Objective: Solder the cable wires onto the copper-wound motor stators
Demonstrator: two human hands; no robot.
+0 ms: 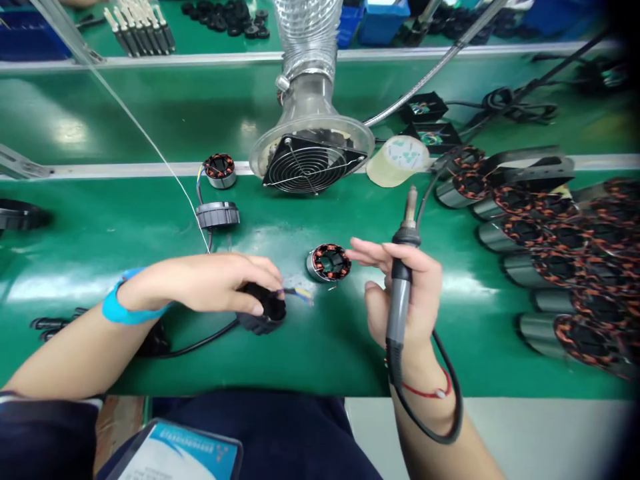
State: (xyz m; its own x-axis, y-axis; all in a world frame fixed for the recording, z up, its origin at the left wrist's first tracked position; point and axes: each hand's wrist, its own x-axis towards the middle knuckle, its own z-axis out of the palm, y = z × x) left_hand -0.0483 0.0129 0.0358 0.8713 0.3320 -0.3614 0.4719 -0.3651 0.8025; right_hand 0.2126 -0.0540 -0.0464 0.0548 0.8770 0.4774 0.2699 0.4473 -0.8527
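Note:
My left hand, with a blue band at its wrist, grips a black round housing from above. Coloured wires stick out of the housing toward the right, and a black cable runs from its left side. In my right hand a soldering iron rests between thumb and fingers, its tip pointing up and away from me. A copper-wound stator ring lies on the green table between my hands, close to my right fingertips but apart from them.
Rows of stators fill the right side. A fume extractor hangs at the back centre, beside a tape roll. Behind my left hand are a grey ring and another stator. The iron's cord loops below my right wrist.

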